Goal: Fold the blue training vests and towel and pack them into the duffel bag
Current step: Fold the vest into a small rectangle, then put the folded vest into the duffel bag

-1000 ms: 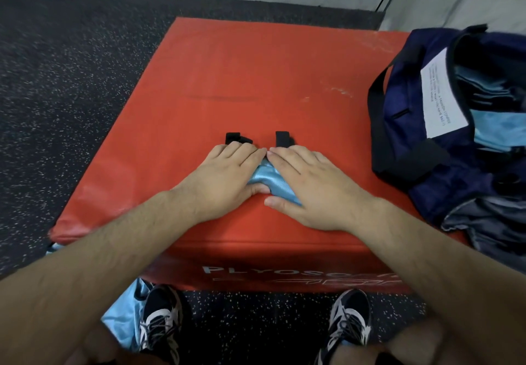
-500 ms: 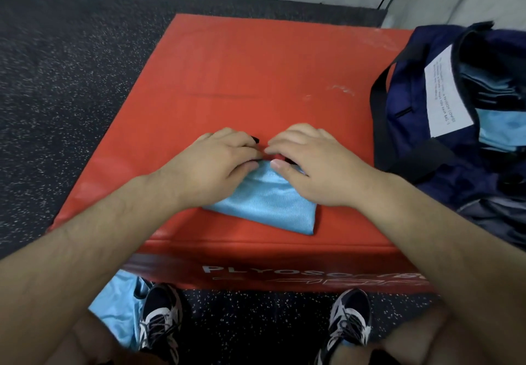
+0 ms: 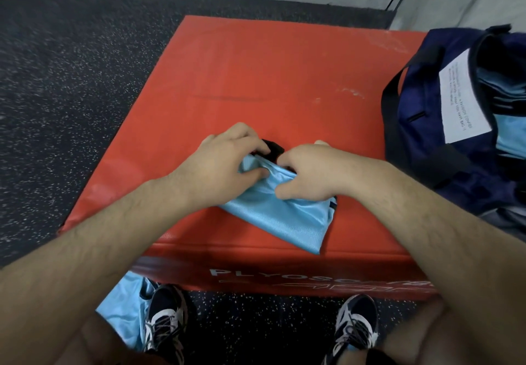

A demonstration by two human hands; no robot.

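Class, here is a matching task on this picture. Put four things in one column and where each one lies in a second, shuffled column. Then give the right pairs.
Things
1 folded vest
2 loose vest
3 bag
4 label

Places
A on the floor by the left shoe
B at the right side of the box, open
C on the bag
D on the box, gripped by the left hand and right hand

Pairs: 1-D, 2-A, 3-B, 4-C
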